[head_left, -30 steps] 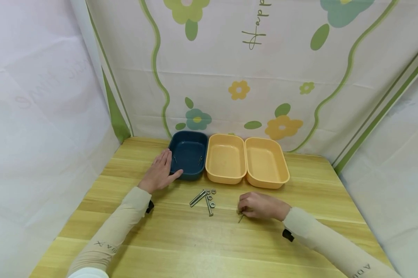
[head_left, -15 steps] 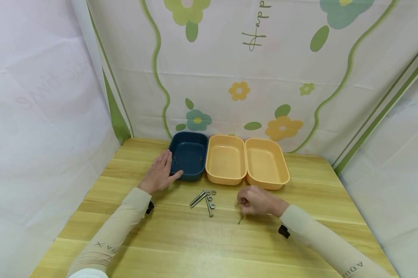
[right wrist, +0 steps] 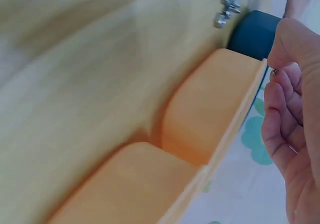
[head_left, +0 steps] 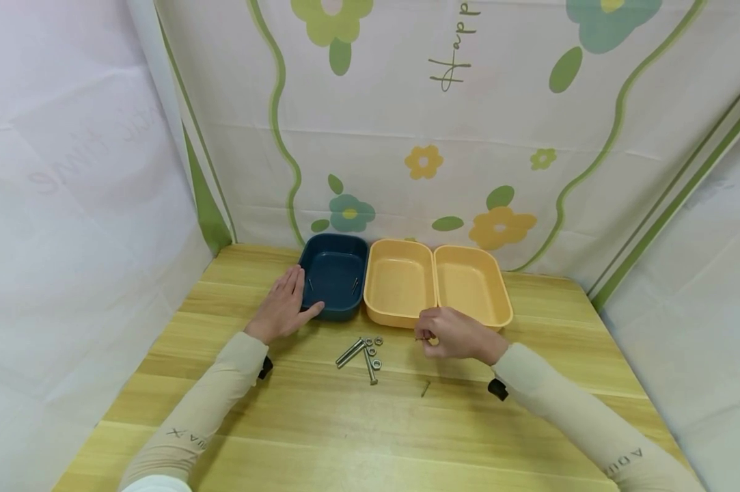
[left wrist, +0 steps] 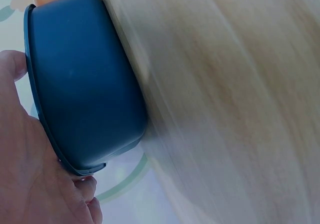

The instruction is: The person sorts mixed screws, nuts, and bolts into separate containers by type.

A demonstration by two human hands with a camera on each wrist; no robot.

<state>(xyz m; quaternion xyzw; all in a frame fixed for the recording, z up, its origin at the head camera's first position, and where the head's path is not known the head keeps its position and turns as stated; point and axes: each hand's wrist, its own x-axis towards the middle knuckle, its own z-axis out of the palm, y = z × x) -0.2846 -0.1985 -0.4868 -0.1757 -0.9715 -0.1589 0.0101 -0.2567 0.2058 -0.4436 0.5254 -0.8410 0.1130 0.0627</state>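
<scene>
My left hand (head_left: 280, 305) rests against the left side and near corner of a dark blue bin (head_left: 335, 312), its fingers straight and its thumb at the front rim. Small thin screws (head_left: 354, 283) lie inside that bin. My right hand (head_left: 454, 333) is raised before the yellow bins and pinches a small screw between thumb and fingertips; in the right wrist view only the tip of this screw (right wrist: 274, 72) shows. Another small screw (head_left: 426, 389) lies on the table below the right hand.
A middle yellow bin (head_left: 397, 319) and a right yellow bin (head_left: 506, 318) stand in a row beside the blue one. Large bolts (head_left: 350, 352) and several hex nuts (head_left: 377, 364) lie in front of them on the wooden table (head_left: 345, 437). A flowered cloth (head_left: 382, 102) hangs behind.
My right hand has lifted a small screw from the table and moved toward the yellow bins, leaving another small screw behind. The left hand stays at the blue bin.
</scene>
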